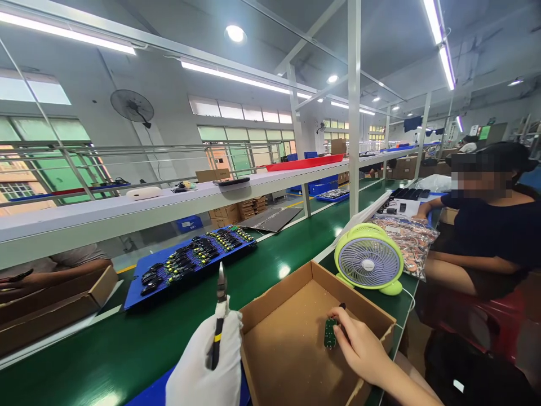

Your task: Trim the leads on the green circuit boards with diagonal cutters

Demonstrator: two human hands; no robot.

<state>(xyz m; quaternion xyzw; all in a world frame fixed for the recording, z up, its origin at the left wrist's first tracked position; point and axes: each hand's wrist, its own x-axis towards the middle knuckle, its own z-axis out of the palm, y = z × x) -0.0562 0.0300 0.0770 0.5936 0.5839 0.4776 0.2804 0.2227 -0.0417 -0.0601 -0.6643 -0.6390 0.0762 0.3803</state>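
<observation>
My left hand (209,358), in a white glove, is closed around a pair of cutting pliers (220,316) held upright with the jaws pointing up. My bare right hand (359,344) pinches a small green circuit board (330,332) over the open cardboard box (291,361) in front of me. The box floor carries fine specks. Both hands are at the near edge of the green conveyor belt (169,332).
A blue tray (190,262) of several wired boards lies on the belt ahead. A green desk fan (369,260) stands right of the box. A seated person (486,225) works at the right. Another person's arm (54,273) rests at a cardboard box at left. A white shelf (169,203) runs overhead.
</observation>
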